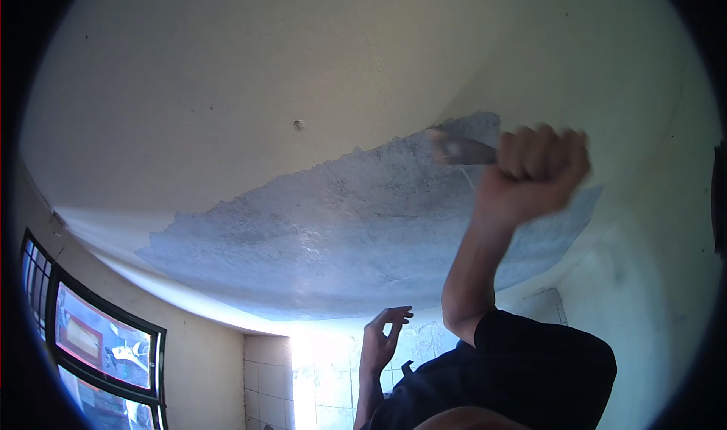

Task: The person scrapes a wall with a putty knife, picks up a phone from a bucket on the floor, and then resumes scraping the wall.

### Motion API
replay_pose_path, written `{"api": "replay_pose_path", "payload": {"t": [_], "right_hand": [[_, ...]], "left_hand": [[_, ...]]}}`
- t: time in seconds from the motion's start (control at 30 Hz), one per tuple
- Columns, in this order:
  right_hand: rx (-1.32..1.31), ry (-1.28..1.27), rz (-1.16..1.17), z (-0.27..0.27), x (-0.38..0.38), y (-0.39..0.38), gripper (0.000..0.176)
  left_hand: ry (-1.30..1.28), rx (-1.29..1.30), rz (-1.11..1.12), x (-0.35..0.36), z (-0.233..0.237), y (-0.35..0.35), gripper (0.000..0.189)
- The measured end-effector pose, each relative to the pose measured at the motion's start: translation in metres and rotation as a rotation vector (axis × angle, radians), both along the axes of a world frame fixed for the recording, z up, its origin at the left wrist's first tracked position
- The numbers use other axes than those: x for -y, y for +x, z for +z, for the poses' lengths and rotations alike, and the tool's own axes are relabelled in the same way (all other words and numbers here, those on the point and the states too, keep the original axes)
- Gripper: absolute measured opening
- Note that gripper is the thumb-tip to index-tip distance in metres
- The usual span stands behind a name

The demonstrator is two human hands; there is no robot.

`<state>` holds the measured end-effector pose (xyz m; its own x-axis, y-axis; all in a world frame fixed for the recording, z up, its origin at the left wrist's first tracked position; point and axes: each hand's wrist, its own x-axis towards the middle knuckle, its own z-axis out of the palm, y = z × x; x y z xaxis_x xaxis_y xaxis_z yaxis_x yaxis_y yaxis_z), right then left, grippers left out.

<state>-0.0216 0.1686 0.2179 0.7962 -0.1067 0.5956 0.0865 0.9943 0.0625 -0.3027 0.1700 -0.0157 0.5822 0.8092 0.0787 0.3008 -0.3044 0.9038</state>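
Note:
My right hand (534,172) is raised, its fingers wrapped round the handle of a scraper (463,151). The scraper's blade points left, over the upper edge of a bare grey patch (341,225) on the pale painted ceiling (227,74). Motion blurs the blade, and I cannot tell whether it touches the surface. Lower down, my left hand (388,330) is held up with its fingers loosely curved and a gap showing inside the thumb. Nothing shows in it.
Dark-framed windows (106,331) stand at the lower left. A small round mark (298,125) is on the ceiling left of the scraper. White tiles (266,384) and a bright opening (304,377) show at the bottom. A pale wall (644,278) rises on the right.

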Motion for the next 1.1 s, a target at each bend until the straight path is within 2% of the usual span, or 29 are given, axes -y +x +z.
{"api": "replay_pose_path", "payload": {"t": [0.1, 0.2, 0.23, 0.33, 0.37, 0.47, 0.57, 0.67, 0.77, 0.87, 1.0, 1.03, 1.1], "right_hand": [[0.035, 0.159, 0.015, -0.004, 0.014, 0.008, 0.050], [0.041, -0.049, -0.026, 0.001, -0.012, 0.003, 0.050], [0.035, 0.060, 0.016, 0.001, -0.002, 0.001, 0.049], [0.038, 0.165, -0.026, -0.002, 0.010, 0.016, 0.047], [0.023, 0.046, -0.147, -0.001, 0.004, 0.018, 0.046], [0.118, 0.125, -0.016, 0.002, 0.013, 0.016, 0.046], [0.031, 0.090, -0.077, 0.004, 0.018, 0.018, 0.051], [0.109, 0.078, -0.023, 0.009, 0.023, 0.014, 0.051], [0.159, 0.257, 0.095, -0.002, 0.033, 0.018, 0.049], [0.164, -0.030, -0.014, 0.000, -0.004, 0.014, 0.050], [0.172, 0.267, 0.107, -0.006, 0.033, 0.017, 0.049], [0.189, 0.277, 0.092, -0.006, 0.029, 0.019, 0.048], [0.172, 0.111, 0.033, 0.001, 0.009, 0.026, 0.048]], "left_hand": [[0.041, -0.029, -0.025, -0.004, -0.002, 0.001, 0.024], [-0.017, 0.009, 0.007, 0.000, 0.004, 0.003, 0.024], [-0.023, -0.004, -0.005, 0.000, 0.005, 0.002, 0.024], [0.013, -0.030, -0.006, -0.003, 0.005, 0.000, 0.025], [-0.006, -0.016, 0.017, -0.003, 0.003, 0.000, 0.025], [-0.009, -0.024, 0.016, -0.007, -0.002, 0.000, 0.024], [-0.017, -0.034, 0.001, -0.010, -0.003, 0.004, 0.024], [-0.011, -0.051, -0.030, -0.011, 0.000, 0.011, 0.023], [-0.003, -0.057, -0.086, -0.015, 0.002, 0.023, 0.023], [-0.004, -0.080, -0.093, -0.011, 0.012, 0.032, 0.024], [0.034, -0.028, -0.089, -0.013, 0.012, 0.033, 0.024], [0.027, -0.017, -0.067, -0.013, 0.007, 0.030, 0.024], [-0.016, -0.030, -0.018, -0.010, 0.005, 0.029, 0.024]]}}
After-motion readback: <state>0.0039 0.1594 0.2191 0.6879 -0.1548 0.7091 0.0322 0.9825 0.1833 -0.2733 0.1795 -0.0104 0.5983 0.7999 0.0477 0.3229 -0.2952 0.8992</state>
